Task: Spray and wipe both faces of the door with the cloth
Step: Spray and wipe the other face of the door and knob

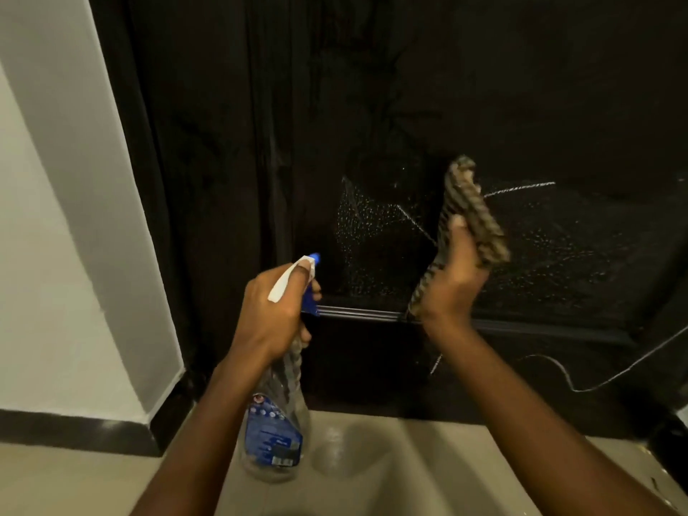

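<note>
A dark, almost black door (409,106) fills the upper view, its lower panel speckled with spray droplets on both sides of the cloth. My left hand (271,310) grips the neck of a clear spray bottle (277,433) with a blue label and a white and blue trigger head, the nozzle pointing at the door. My right hand (452,281) holds a striped brown cloth (473,214) up close to the wet panel, thumb over the cloth. I cannot tell whether the cloth touches the door.
A white wall (74,217) with a dark skirting strip (74,430) stands to the left of the door frame. The floor (372,471) below is beige tile. A thin light cable (580,385) runs across the door's bottom right.
</note>
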